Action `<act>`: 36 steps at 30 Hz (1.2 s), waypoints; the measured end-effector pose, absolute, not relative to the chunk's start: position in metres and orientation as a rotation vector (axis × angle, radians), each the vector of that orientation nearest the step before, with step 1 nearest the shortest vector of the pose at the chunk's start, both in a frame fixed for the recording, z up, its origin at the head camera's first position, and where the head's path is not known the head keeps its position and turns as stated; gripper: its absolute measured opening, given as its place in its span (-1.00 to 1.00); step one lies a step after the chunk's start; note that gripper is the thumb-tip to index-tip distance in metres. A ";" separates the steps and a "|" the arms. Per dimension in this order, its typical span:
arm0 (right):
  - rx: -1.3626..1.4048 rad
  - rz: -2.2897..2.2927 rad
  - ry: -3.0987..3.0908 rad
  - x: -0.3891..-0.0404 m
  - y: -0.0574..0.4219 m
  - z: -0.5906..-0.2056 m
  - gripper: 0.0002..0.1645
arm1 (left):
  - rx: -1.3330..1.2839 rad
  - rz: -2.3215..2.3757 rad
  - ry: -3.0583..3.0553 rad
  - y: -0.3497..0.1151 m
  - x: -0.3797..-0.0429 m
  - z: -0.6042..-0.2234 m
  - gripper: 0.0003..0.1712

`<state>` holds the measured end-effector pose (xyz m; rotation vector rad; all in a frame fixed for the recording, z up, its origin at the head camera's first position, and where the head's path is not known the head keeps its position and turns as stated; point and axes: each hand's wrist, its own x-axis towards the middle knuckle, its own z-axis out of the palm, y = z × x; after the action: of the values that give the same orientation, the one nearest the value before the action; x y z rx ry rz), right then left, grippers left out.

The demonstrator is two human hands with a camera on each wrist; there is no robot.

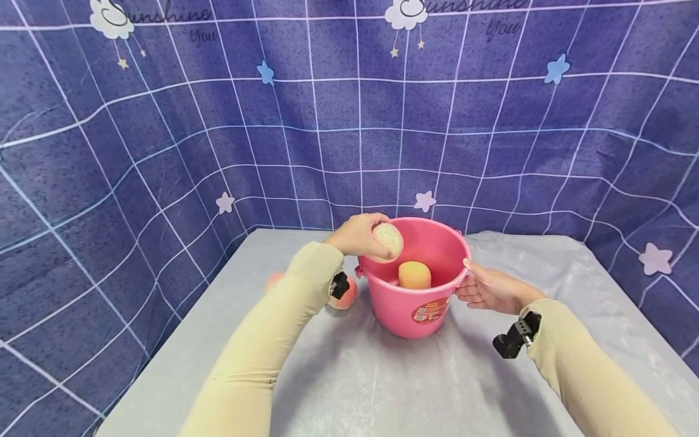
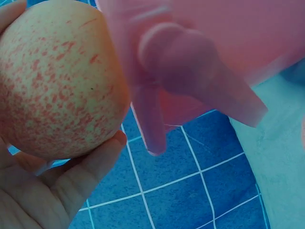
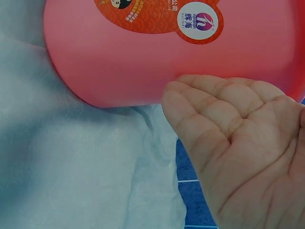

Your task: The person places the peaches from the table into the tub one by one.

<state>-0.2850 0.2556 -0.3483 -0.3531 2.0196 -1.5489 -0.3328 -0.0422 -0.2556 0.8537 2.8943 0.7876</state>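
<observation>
Currently, left hand (image 1: 357,235) grips red-speckled fruit (image 2: 62,81) close by pink bucket (image 1: 395,306); right hand (image 1: 494,290) touches it, fingers extended. Risk: slackened left hold could drop fruit outside.

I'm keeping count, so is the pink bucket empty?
Not empty: the head view shows a yellow-orange rounded object inside the pink bucket. Whether more lies beneath, I cannot tell.
</observation>
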 end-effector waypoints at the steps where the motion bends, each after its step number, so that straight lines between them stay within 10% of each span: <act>1: -0.352 -1.549 2.019 -0.285 0.255 -0.348 0.07 | 0.846 0.779 2.893 -0.041 -0.333 -0.256 -0.27; 36: -0.319 -1.581 1.998 -0.283 0.253 -0.348 0.08 | 0.963 0.247 2.870 0.006 -0.343 -0.235 -0.38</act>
<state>-0.2827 0.2527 -0.3481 -0.3189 1.9981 -1.5806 -0.3431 0.0063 -0.2346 0.9633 2.8702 0.2472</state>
